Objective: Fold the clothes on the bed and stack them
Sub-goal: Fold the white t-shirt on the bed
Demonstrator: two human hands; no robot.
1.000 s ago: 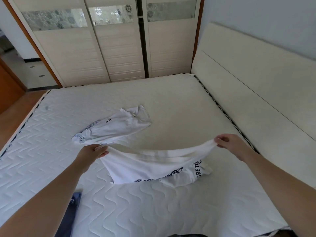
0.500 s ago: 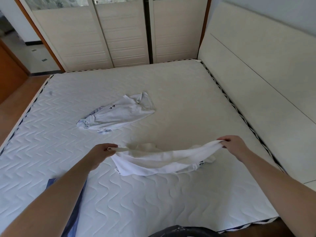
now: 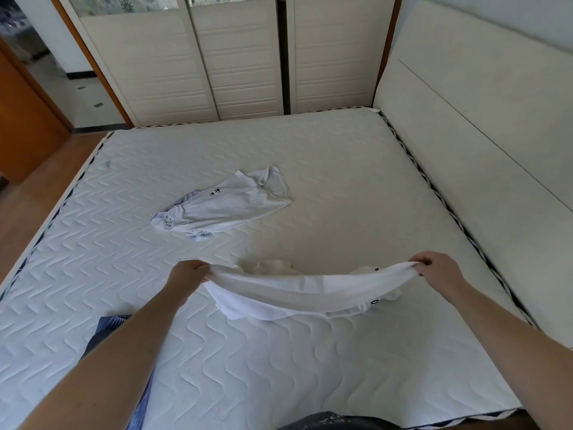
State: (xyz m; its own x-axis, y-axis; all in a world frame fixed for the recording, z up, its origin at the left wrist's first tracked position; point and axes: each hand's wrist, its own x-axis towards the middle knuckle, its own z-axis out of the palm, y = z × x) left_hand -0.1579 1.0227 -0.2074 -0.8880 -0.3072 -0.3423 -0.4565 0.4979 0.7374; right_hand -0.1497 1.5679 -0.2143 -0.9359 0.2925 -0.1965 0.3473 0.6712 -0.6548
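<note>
A white T-shirt with dark lettering [image 3: 297, 294] stretches between my hands just above the quilted white mattress [image 3: 341, 187], its lower part lying on the bed. My left hand [image 3: 187, 274] grips its left end and my right hand [image 3: 434, 271] grips its right end. A second white garment with small black paw prints [image 3: 226, 203] lies crumpled farther back, left of the middle. A blue garment [image 3: 108, 330] shows under my left forearm at the near left, mostly hidden.
The cream headboard [image 3: 483, 125] runs along the right side. White sliding wardrobe doors [image 3: 242, 57] stand past the far edge. Wooden floor [image 3: 37, 187] and a brown door [image 3: 24, 119] lie to the left. A dark cloth [image 3: 335, 422] shows at the bottom edge.
The white T-shirt has come down from hanging in the air until its lower part lies on the mattress. Both hands kept their grip on its ends.
</note>
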